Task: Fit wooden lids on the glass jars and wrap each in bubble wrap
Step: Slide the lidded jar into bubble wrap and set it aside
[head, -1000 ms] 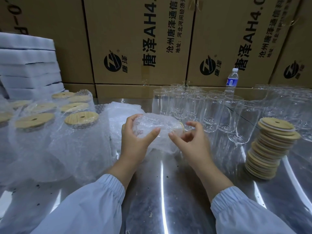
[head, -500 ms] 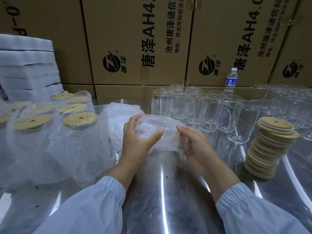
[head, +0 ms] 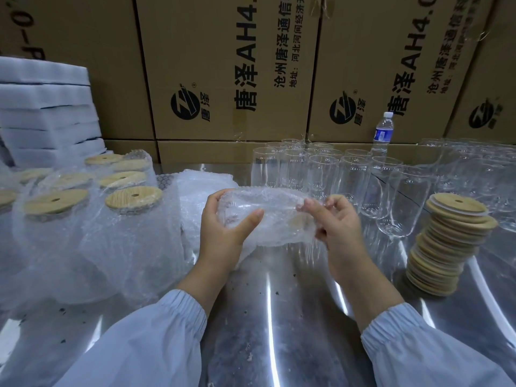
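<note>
A glass jar wrapped in bubble wrap (head: 275,216) lies sideways above the steel table, held between both hands. My left hand (head: 223,233) grips its left end, thumb across the front. My right hand (head: 336,227) holds the right end and pinches the wrap with its fingertips; the jar's lid is hidden under the wrap. Several bare glass jars (head: 329,177) stand upright behind. A stack of wooden lids (head: 449,244) leans at the right. Several wrapped, lidded jars (head: 131,202) stand at the left.
A pile of loose bubble wrap (head: 195,188) lies behind my left hand. White foam sheets (head: 47,113) are stacked at the far left. Cardboard boxes (head: 229,68) wall the back, with a water bottle (head: 383,132) before them. The steel table (head: 279,317) shines in front.
My right hand slid from under the jar's right end up onto it, and its fingers now pinch the wrap at the top. The left hand kept its grip.
</note>
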